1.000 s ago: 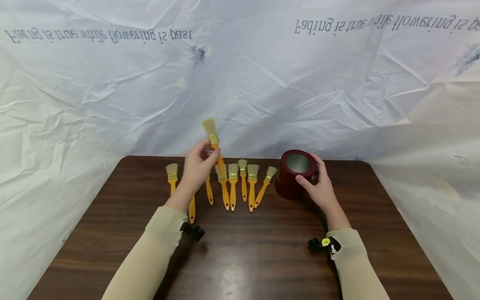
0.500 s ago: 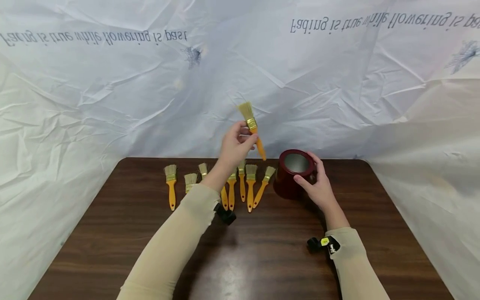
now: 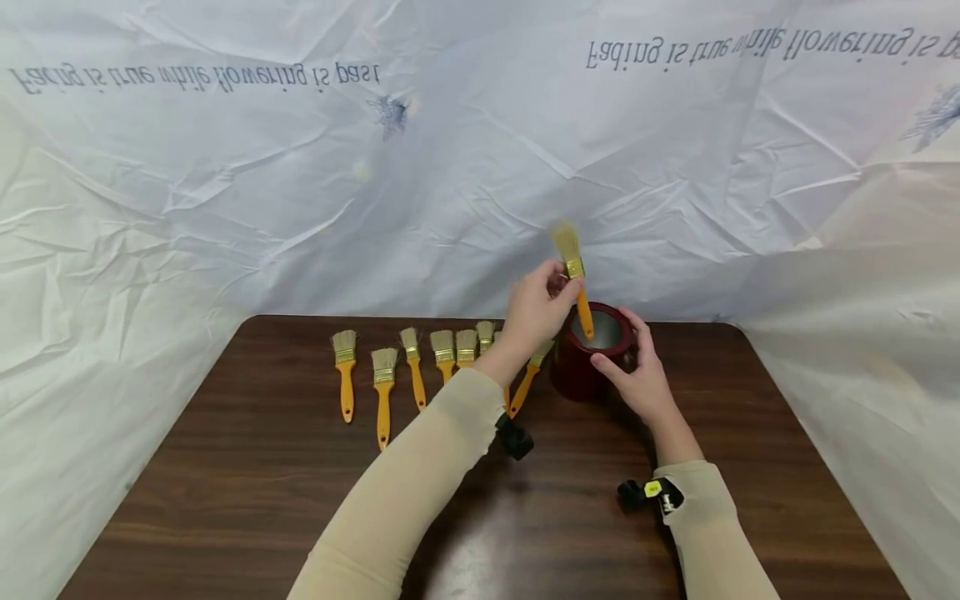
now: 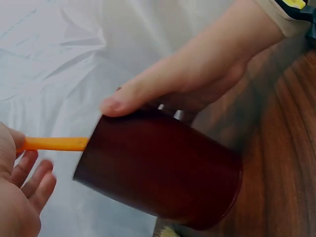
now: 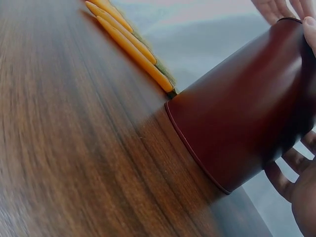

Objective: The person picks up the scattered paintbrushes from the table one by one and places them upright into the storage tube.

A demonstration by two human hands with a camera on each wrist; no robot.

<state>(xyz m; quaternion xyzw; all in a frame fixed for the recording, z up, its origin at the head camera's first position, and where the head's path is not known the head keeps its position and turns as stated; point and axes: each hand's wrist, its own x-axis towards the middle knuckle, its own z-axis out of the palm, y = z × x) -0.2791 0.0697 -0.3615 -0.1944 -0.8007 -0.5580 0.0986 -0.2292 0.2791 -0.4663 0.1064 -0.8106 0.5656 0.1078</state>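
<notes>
A paintbrush with a yellow-orange handle and pale bristles is pinched in my left hand, bristles up. Its handle end reaches into the mouth of a dark red cup, which stands upright on the table. My right hand grips this cup from the right, thumb near the rim. In the left wrist view, the orange handle runs from my left fingers to behind the cup's rim. The right wrist view has the cup's glossy side close up, with right fingers around it.
Several more paintbrushes lie in a row on the dark wood table, left of the cup, bristles toward the back. My left forearm hides some of them. A wrinkled white sheet hangs behind the table and along its sides.
My left hand has carried the paintbrush rightward from over the row of brushes to the cup, and its handle end has lowered into the mouth. My right hand and the cup have stayed put.
</notes>
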